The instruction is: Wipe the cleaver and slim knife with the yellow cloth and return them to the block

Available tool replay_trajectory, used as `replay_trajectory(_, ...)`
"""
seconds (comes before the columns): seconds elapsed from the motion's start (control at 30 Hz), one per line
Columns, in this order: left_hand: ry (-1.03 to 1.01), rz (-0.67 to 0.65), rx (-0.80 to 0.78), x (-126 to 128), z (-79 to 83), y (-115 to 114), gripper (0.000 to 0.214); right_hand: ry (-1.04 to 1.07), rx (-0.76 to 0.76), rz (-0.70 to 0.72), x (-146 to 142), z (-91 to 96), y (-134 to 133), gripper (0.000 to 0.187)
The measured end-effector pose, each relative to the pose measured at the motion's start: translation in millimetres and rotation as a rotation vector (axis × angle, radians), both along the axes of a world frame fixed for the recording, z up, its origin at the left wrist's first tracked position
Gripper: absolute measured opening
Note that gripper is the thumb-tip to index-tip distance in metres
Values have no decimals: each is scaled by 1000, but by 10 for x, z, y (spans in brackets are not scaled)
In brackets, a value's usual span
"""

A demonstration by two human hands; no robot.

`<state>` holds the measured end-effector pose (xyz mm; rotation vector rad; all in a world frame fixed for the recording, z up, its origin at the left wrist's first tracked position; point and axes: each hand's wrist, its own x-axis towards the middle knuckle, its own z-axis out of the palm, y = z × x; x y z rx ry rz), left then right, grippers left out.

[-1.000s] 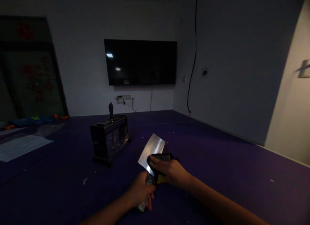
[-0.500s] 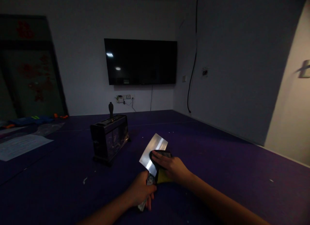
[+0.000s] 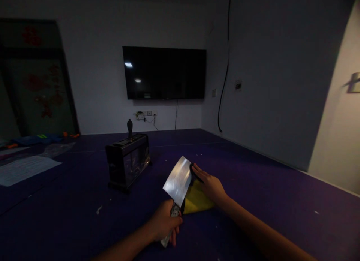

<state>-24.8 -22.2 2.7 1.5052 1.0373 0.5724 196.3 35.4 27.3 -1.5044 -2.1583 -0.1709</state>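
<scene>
My left hand is wrapped around the mottled grey handle of a cleaver. Its broad, shiny blade points up and away, tilted a little to the right. At the blade's right edge, my right hand presses a yellow and dark cloth with its fingers stretched over it. The cloth's yellow side hangs below that hand, partly behind the blade. Beyond and left of the cleaver stands a black knife block, with one dark handle sticking up from its top.
Both hands are above a dark purple surface with small white scraps. White printed paper and clear plastic lie at the left. A dark television hangs on the far wall, and a black cable runs down the right wall.
My right hand has slid the cloth rightward across the blade to its edge, baring more of the metal and more yellow cloth. My left hand keeps hold of the cleaver in nearly the same place.
</scene>
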Motion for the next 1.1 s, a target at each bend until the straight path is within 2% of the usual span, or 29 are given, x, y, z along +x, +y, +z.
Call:
replay_trajectory(0.17,-50,51,-9,2,-56,12,20,-84,0,136,-82,-2,-63,79)
replay_trajectory(0.43,-145,138,-29,44,-130,68,27,-253,-20,570,-353,51,-347,68)
replay_trajectory(0.57,-158,154,-19,39,-137,60,31,-269,-2,643,-400,62,-408,67)
replay_trajectory(0.77,-180,116,-17,12,-109,41,30,-294,-15,599,-364,61,-345,70)
replay_trajectory(0.97,-136,83,-53,1,-70,47,23,-201,-16,321,-226,25,-168,75)
replay_trajectory(1.1,-118,14,-76,-26,-63,71,27,-96,21,149,-127,-1,-78,84)
